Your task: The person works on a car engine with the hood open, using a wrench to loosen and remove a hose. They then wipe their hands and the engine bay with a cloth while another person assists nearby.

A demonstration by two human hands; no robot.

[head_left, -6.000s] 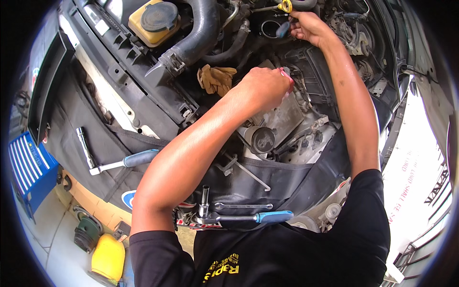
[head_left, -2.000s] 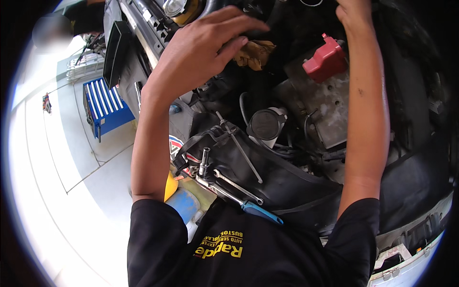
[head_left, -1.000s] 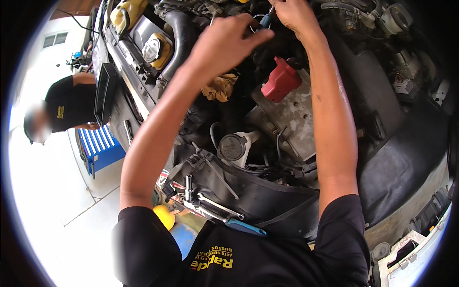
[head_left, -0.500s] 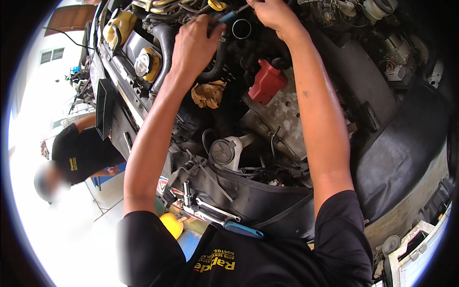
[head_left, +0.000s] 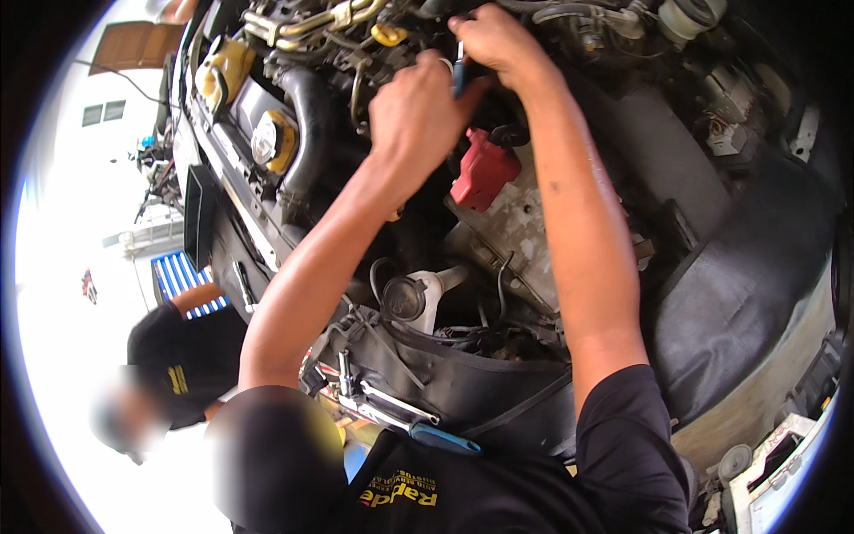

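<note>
Blue handle up top, bright metal shaft above it: that's the hand tool (head_left: 459, 78), standing roughly upright between the two hands, deep in the engine bay. The right hand (head_left: 498, 43) has its fingers curled in, pinching the tool near the upper end of the shaft. The left hand (head_left: 415, 111) comes in from the other side, palm down, thumb apart from the fingers, with the blue handle showing in the gap; whether it grips, I can't tell, the fingertips are hidden. Just up and to the left, a yellow cap (head_left: 389, 35) sits among the pipes. Below the hands there's a red cover (head_left: 485, 173), tilted, lying over the upper part of a grey, stained battery (head_left: 513, 218). Nearer the body, a round black cap (head_left: 405, 298) tops a pale filler neck (head_left: 431, 303). Over on the left, a fat black hose (head_left: 307, 133) curves down beside a yellowed tank (head_left: 283, 147). At the near edge, on a dark cover sheet (head_left: 480, 392), lies a ratchet (head_left: 445, 438) with its own blue grip, a slim wrench (head_left: 400, 402) alongside and an upright socket (head_left: 345, 372) at its far end. Out left, a co-worker in a black shirt (head_left: 200, 351) leans near a blue tool chest (head_left: 176, 274).
</note>
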